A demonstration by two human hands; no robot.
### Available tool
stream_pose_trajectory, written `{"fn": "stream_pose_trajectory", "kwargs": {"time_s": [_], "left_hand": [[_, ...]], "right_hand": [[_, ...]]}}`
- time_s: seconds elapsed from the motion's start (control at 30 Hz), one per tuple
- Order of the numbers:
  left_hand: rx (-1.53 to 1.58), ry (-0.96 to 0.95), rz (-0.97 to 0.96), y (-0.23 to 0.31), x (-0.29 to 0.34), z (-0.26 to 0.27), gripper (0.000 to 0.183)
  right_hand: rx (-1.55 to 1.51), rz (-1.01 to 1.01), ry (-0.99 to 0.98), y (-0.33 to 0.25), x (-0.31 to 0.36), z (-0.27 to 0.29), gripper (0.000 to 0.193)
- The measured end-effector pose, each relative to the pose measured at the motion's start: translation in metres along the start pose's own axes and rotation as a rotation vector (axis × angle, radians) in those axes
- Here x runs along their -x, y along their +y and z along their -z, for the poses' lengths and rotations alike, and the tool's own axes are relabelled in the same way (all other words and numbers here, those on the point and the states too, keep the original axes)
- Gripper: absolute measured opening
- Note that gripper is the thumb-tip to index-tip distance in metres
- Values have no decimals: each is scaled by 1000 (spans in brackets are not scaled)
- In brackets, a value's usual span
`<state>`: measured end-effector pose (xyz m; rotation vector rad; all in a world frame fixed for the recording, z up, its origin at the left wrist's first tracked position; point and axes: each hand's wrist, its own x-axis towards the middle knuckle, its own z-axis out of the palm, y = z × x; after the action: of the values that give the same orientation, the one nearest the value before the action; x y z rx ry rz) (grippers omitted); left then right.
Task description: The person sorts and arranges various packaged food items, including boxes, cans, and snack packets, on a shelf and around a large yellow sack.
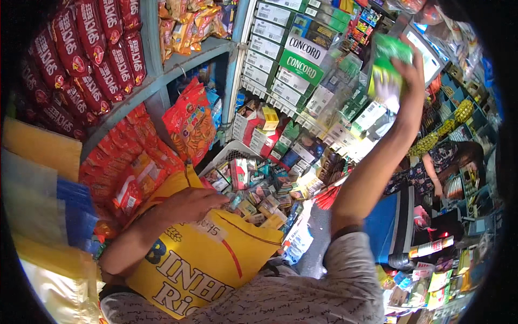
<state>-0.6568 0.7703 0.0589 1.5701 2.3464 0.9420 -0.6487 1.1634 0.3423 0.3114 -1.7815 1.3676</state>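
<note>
My right hand [411,67] is raised at the upper right, its fingers closed on a green and yellow plastic packet [387,56]. The packet is blurred, and what is inside cannot be made out. Behind it stands a rack of cigarette cartons [305,56], mostly green and white. My left hand [198,205] lies on top of a big yellow rice sack [216,254], fingers stretched out and holding nothing. Just beyond those fingertips, a heap of small cigarette packs [264,202] fills the space below the rack.
Dark red snack packs [81,48] fill the upper left shelf, with orange-red snack bags [127,156] beneath. A red bag [189,121] hangs beside the rack. At the right, another person in dark flowered clothing [456,162] is near a blue panel [384,224] and goods-filled shelves.
</note>
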Motion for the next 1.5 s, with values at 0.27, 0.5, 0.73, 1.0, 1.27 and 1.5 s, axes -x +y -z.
{"fn": "stream_pose_trajectory", "kwargs": {"time_s": [0.27, 0.5, 0.73, 1.0, 1.27, 1.5], "left_hand": [[-217, -232, 26, 38, -5, 21, 43], [-54, -315, -23, 10, -5, 12, 53], [84, -182, 143, 0, -18, 5, 18], [65, -151, 73, -1, -3, 8, 35], [-39, -92, 48, 3, -17, 8, 30], [2, -87, 15, 3, -11, 10, 18]], "right_hand": [[1309, -492, -719, 36, -143, 61, 42], [344, -411, -422, -28, -24, 48, 45], [340, -158, -287, -11, 164, 27, 73], [507, 587, -16, -6, 133, 21, 80], [932, 601, -114, 39, 18, 115, 76], [1179, 581, -327, 19, 15, 95, 81]]}}
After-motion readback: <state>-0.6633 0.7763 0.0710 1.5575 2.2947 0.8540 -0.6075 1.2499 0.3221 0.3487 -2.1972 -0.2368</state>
